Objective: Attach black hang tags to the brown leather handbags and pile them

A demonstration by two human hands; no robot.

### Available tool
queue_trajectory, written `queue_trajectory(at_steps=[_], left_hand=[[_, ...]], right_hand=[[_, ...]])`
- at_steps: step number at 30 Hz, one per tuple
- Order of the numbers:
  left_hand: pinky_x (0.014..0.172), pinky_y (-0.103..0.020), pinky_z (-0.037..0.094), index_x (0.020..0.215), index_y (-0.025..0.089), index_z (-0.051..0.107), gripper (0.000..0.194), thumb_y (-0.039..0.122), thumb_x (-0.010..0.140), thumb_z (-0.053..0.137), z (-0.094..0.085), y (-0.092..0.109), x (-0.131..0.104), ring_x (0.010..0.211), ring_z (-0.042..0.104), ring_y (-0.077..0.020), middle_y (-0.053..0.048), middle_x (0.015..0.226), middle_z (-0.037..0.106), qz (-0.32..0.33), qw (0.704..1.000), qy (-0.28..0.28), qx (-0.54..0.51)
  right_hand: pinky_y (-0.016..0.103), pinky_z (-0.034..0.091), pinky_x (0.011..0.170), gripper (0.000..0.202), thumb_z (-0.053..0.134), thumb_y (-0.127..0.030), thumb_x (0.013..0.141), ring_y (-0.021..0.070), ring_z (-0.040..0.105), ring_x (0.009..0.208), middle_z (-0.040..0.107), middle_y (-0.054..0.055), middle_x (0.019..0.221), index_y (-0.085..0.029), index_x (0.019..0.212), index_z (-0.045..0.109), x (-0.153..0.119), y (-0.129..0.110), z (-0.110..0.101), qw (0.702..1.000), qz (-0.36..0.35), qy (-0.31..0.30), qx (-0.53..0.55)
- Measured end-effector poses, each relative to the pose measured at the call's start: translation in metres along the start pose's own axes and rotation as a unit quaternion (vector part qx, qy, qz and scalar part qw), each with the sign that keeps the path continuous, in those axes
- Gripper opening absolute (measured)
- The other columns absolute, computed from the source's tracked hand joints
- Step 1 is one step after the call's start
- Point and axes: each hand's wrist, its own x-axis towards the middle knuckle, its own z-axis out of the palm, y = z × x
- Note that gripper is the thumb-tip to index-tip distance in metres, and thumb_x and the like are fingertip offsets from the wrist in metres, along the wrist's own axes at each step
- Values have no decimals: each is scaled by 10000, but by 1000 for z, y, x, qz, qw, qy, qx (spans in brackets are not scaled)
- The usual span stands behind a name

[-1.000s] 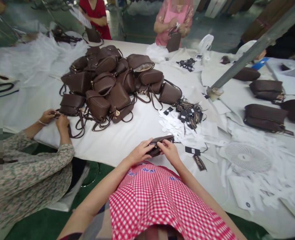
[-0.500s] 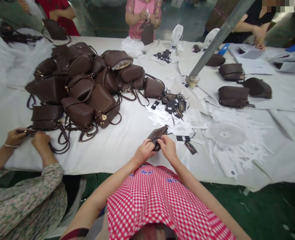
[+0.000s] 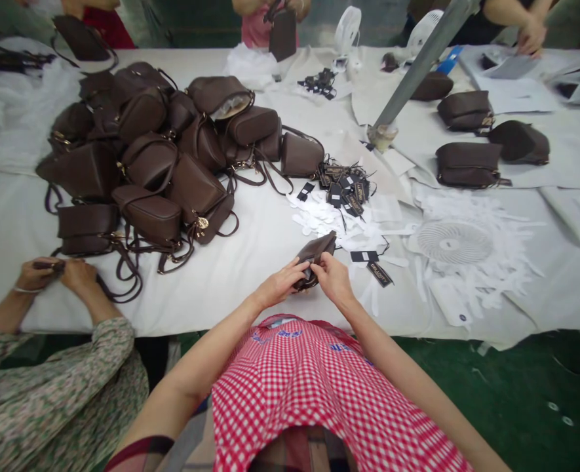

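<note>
Close to the table's front edge, a small dark brown bag (image 3: 318, 247) is held between my two hands. My left hand (image 3: 283, 282) grips its left side, fingers lying over the upper face. Fingertips of my right hand (image 3: 331, 274) pinch the bag's right edge near its opening. What the fingertips hold there in detail is too small to make out. Just right of the bag lie a black tag (image 3: 364, 256) and a black hang tag with gold lettering (image 3: 379, 274). Beyond it are a heap of black tags (image 3: 345, 187) and scattered white strips (image 3: 322, 219).
A large pile of brown handbags (image 3: 147, 157) covers the left. A co-worker's hands (image 3: 78, 275) work at the near left. A white fan (image 3: 449, 241) lies among white strips at right. A slanted metal pole (image 3: 412, 72) rises behind; more bags (image 3: 468, 164) lie beyond.
The view has tilted down slightly. My left hand's fingers have stretched further over the bag, and the bag has turned a little. My right hand stays at its edge.
</note>
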Motion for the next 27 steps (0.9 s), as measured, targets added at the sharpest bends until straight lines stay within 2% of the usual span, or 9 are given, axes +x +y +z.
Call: queue_trajectory(at_steps=[3, 6, 8, 10, 13, 16, 21, 24, 27], left_hand=[[1116, -437, 411, 1370, 144, 401, 450, 145, 922, 440, -1, -4, -1, 1435, 274, -229, -136, 1462, 440, -29, 999, 5, -18], [1115, -429, 414, 1455, 152, 294, 542, 139, 929, 423, 4, -3, 2, 1428, 288, -230, -129, 1476, 424, -54, 998, 17, -25], [1131, -438, 393, 1444, 167, 328, 522, 157, 934, 435, 5, -1, 6, 1432, 277, -235, -115, 1497, 397, -49, 998, 11, -37], [1160, -453, 348, 1382, 188, 431, 449, 202, 935, 470, 4, -1, 9, 1434, 274, -240, -93, 1513, 376, -22, 998, -19, -53], [1176, -470, 307, 1307, 199, 526, 387, 265, 926, 520, -4, -6, 14, 1441, 255, -257, -84, 1523, 362, 16, 995, -74, -66], [1152, -479, 330, 1310, 165, 535, 410, 309, 926, 528, -12, -10, 16, 1443, 248, -280, -129, 1503, 386, 35, 994, -83, -56], [1102, -463, 400, 1160, 117, 607, 400, 416, 908, 522, -8, -6, 18, 1261, 506, -250, -157, 1286, 601, 50, 999, -4, 4], [1032, -443, 472, 1134, 129, 604, 362, 408, 925, 503, -1, 0, 18, 1199, 540, -236, -138, 1212, 636, 40, 997, 33, 64], [998, -428, 496, 1134, 174, 616, 276, 323, 958, 465, 2, 3, 17, 1202, 530, -225, -99, 1196, 634, 71, 988, 39, 134]], right_hand=[[282, 475, 568, 114, 553, -311, 740, 153, 565, 601, 595, -18, 637, -227, 710, 483, -2, 0, 6, 992, 41, -44, 109], [235, 457, 461, 192, 597, -356, 730, 138, 573, 579, 632, -15, 694, -218, 854, 548, -3, 5, 8, 948, 97, -113, 280], [213, 460, 446, 247, 637, -373, 726, 126, 587, 590, 655, -6, 740, -214, 899, 560, -3, 9, 6, 917, 129, -113, 361], [212, 507, 486, 229, 662, -361, 735, 109, 599, 593, 660, -10, 755, -213, 878, 562, -3, 12, 3, 896, 165, -85, 403], [229, 560, 543, 167, 660, -324, 767, 98, 613, 591, 658, -20, 741, -215, 847, 561, 0, 14, -2, 885, 193, -66, 419], [230, 569, 545, 135, 649, -298, 789, 110, 640, 622, 672, -14, 751, -216, 857, 566, 3, 11, -8, 883, 195, -76, 421], [261, 589, 651, 93, 634, -267, 808, 103, 650, 642, 691, -3, 758, -197, 824, 574, 11, 4, -19, 878, 195, -63, 432], [284, 589, 653, 90, 624, -271, 814, 118, 662, 649, 695, -2, 742, -203, 837, 569, 12, 2, -20, 878, 207, -66, 426], [283, 585, 648, 101, 622, -275, 806, 116, 659, 646, 691, -12, 741, -211, 854, 560, 10, 3, -16, 878, 211, -64, 425]])
